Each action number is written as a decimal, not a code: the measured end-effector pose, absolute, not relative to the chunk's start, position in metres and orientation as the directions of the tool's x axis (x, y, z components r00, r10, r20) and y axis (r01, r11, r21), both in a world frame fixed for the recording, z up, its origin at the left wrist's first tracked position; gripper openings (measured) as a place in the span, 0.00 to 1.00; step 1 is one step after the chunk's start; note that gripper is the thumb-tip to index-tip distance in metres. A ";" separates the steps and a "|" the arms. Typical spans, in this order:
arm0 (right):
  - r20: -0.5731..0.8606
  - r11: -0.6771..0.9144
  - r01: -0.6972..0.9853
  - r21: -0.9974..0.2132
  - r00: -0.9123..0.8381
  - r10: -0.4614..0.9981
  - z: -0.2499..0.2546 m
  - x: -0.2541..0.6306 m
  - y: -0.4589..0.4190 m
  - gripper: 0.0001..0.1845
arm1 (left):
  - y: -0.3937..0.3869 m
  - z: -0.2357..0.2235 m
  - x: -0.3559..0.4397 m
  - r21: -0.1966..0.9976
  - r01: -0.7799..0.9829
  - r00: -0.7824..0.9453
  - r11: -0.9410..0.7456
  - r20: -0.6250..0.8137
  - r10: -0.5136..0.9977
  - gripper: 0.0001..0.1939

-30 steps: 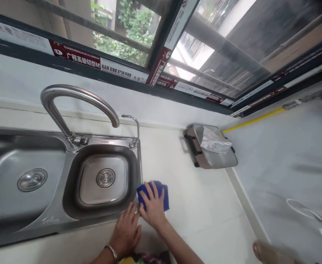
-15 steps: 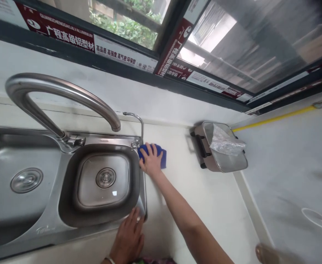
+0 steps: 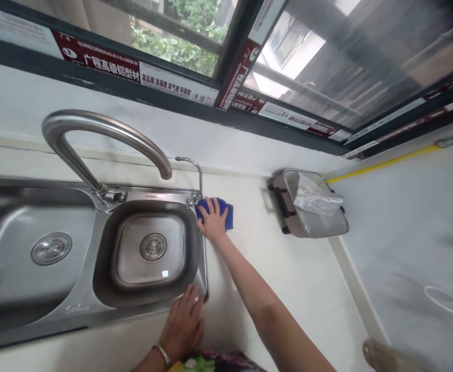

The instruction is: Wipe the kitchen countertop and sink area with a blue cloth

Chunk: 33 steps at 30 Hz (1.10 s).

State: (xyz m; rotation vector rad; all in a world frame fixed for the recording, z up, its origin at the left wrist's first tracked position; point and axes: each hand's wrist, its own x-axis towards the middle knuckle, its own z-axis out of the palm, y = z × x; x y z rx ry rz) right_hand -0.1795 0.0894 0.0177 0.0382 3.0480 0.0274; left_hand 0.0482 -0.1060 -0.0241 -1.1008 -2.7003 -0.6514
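My right hand [image 3: 213, 221] presses a bunched blue cloth [image 3: 229, 217] against the counter at the sink's back right corner. Its fingers are spread over the top of the cloth, and the palm hides part of it. Right behind the cloth stands a small thin curved tap [image 3: 201, 178]. My left hand [image 3: 183, 323] lies with its fingers stretched out, their tips on the front right corner of the steel sink [image 3: 144, 309]. It holds nothing, and a bracelet circles its wrist.
A large curved faucet [image 3: 110, 126] arches over the right basin. On the counter [image 3: 288, 279] to the right, a lidded pan-like appliance [image 3: 327, 227] carries crumpled clear plastic [image 3: 315, 196]. A dark window frame [image 3: 180, 111] runs along the back, and a yellow pipe [image 3: 385, 164] along the right wall.
The view has shifted slightly, so the sink and faucet sit further right in the picture. My right hand stays on the blue cloth, and my left hand stays at the sink corner.
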 end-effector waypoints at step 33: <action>-0.049 0.982 -0.141 -0.128 -0.988 -0.149 0.021 0.018 0.090 0.25 | -0.275 -0.009 0.084 0.416 0.138 -0.964 0.899 0.263 0.027 0.26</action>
